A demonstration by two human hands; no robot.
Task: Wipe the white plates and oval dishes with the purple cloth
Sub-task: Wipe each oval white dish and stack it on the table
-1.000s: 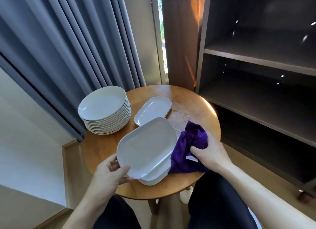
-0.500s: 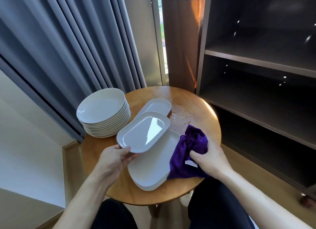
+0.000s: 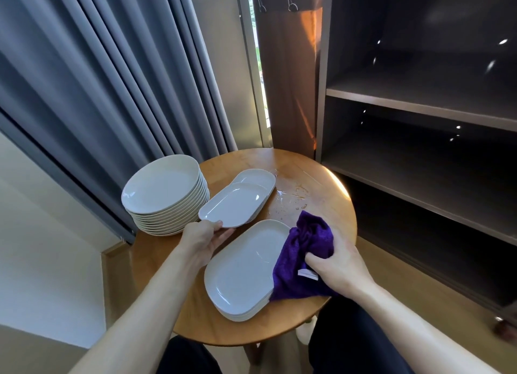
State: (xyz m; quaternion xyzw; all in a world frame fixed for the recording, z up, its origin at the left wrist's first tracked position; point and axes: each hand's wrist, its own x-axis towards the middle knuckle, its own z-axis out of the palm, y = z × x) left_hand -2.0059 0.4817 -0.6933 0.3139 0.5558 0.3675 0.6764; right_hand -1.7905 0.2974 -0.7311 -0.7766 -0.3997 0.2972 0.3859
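Holding oval dish (image 3: 233,204) by near rim, left hand (image 3: 205,238)

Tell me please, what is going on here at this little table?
A person is handling dishes at a round wooden table. The left hand holds an oval dish by its near edge, over a second oval dish. The right hand grips the purple cloth, which lies against the near stack of oval dishes. A stack of round plates stands to the left, and water drops lie on the tabletop.
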